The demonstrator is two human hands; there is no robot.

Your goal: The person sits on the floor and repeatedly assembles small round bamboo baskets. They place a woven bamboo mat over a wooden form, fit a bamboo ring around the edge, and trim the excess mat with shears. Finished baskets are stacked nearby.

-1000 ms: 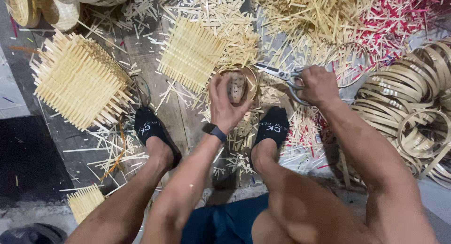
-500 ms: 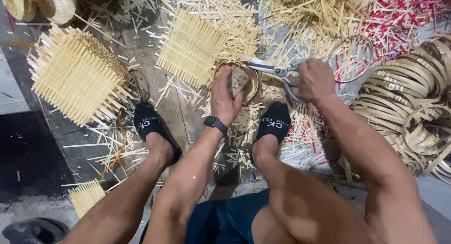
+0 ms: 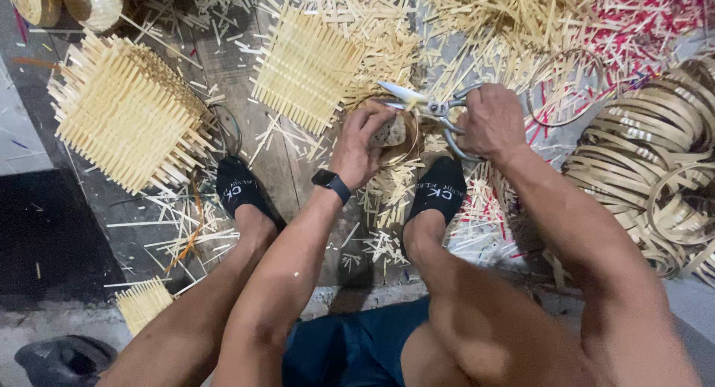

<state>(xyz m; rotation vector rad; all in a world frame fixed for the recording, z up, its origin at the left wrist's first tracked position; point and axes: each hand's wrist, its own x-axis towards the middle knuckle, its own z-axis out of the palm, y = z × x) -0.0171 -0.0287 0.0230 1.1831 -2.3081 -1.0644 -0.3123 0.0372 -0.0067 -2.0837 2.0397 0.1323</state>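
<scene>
The left hand grips a small woven basket on the floor between the feet; the right hand holds shears, apparently open, at its rim. Light, springy, brittle: best held by the rim.

Small round woven bamboo basket, pale tan, tilted on its side, clasped around the rim by the left hand. Metal shears with looped grey handles, gripped in the right hand, blades parted, pointing left across the basket's upper edge, just above the clasping fingers.
</scene>
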